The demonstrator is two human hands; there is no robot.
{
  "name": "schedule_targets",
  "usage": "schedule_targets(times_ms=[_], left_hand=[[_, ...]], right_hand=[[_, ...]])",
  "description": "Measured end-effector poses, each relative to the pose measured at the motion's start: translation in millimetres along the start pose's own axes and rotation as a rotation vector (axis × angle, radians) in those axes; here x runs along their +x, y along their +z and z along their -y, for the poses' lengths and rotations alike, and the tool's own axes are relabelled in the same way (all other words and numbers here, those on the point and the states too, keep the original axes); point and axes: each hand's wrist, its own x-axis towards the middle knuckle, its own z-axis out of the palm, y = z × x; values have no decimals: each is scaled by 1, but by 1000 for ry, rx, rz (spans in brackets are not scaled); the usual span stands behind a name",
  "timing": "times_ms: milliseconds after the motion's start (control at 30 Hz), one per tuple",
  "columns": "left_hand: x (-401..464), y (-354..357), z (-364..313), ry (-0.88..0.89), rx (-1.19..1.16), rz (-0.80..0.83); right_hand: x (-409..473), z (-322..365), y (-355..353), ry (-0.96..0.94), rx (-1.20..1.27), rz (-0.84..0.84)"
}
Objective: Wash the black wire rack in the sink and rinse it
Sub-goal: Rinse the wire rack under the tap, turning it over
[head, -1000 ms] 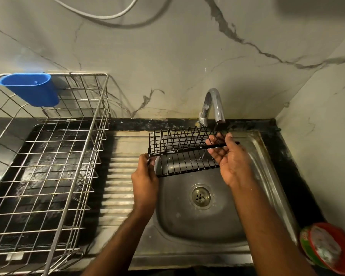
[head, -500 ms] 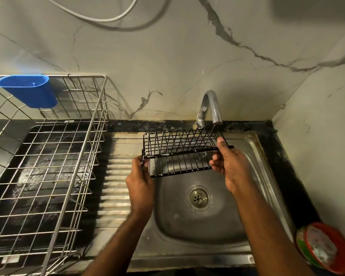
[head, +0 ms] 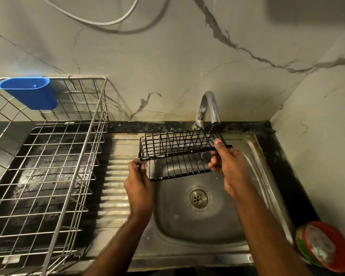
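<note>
The black wire rack (head: 177, 154) hangs over the steel sink (head: 255, 156), just below the tap's spout (head: 211, 105). It is a small basket with a zigzag back wall and a barred floor. My left hand (head: 139, 182) grips its left end, fingers curled round the frame. At the right end, my right hand (head: 229, 166) holds the rack, with the thumb up on the top rail and fingers under the floor. A thin stream of water seems to fall near the right end. The drain (head: 198, 198) lies below the rack.
A large steel wire dish basket (head: 74, 166) stands on the black counter at the left, with a blue plastic cup (head: 28, 92) hooked on its back rim. A ribbed drainboard (head: 116, 188) lies between basket and sink. A red and green tub (head: 323, 248) sits at the front right.
Both hands have carried the rack a little to the left under the tap. My right fingers have shifted from spread across the floor to a grip on the right end.
</note>
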Motion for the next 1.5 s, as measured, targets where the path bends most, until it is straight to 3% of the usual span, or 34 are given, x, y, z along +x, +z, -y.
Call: schedule_targets(times_ms=[500,833,967,1233,1500], left_hand=[[-9,-5,-1,-32,-29,-57],[-17,12,-11,-52,-79,28],[-20,25,-19,-27,-81,43],[-33,58,-29,27,-39,110],[-36,84,-31,-22,-15,180]], right_hand=[[-4,5,3,17,-3,59],[-7,3,-27,55,68,7],[-9,-3,-36,61,159,8],[-3,-5,-36,212,469,184],[19,-5,-45,246,592,177]])
